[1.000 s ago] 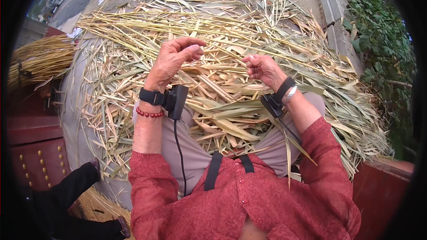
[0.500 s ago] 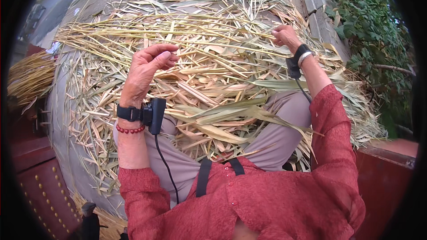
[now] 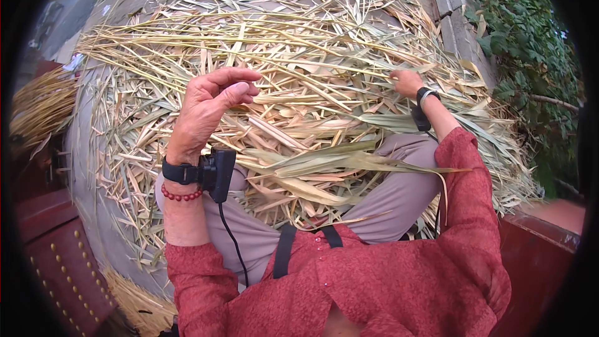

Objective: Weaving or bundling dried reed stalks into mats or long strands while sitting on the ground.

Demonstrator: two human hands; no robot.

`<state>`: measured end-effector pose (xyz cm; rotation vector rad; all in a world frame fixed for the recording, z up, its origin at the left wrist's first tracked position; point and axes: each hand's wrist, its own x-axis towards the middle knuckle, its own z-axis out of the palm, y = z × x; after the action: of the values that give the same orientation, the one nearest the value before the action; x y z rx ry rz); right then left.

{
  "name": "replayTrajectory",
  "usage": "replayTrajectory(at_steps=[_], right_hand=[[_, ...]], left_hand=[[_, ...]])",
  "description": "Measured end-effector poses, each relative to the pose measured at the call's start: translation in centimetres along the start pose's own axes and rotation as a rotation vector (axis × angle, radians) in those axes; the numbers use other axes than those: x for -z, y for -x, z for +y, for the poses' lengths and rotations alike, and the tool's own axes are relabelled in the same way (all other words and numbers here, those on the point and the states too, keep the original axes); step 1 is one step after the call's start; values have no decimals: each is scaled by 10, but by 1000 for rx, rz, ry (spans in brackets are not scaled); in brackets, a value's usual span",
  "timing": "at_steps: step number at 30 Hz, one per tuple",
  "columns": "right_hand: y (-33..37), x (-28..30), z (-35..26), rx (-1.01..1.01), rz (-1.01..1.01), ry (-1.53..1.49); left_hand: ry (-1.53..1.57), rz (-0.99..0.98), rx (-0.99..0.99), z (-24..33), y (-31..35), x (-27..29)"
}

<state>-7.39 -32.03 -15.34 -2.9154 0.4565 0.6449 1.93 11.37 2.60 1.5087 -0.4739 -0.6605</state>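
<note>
Fingers of your left hand curl above the litter, a narrow gap between forefinger and thumb; those of your right hand are bent near the stalks. Whether either of your 2 hands holds anything, you cannot tell here. Long yellow stalks stretch from the ground's left edge toward its right-edge kerb, over dry leaves.

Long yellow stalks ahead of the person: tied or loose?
Loose: the yellow stalks fan out at differing angles over the dry leaves, with no tie visible around them.
</note>
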Motion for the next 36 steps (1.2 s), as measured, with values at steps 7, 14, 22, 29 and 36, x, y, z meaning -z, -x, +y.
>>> replayTrajectory(at_steps=[7, 14, 22, 29, 36], right_hand=[[4, 1, -9, 102, -14, 64], [28, 34, -25, 185, -75, -218], [76, 98, -107, 271, -293, -601], [117, 106, -154, 387, 75, -473], [121, 76, -170, 300, 226, -724]], left_hand=[[-13, 11, 18, -1, 1, -1], [-384, 115, -15, -13, -1, 7], [-1108, 332, -554, -25, -2, 7], [-1101, 108, -154, -16, 11, 16], [-996, 230, -40, -19, 29, 23]])
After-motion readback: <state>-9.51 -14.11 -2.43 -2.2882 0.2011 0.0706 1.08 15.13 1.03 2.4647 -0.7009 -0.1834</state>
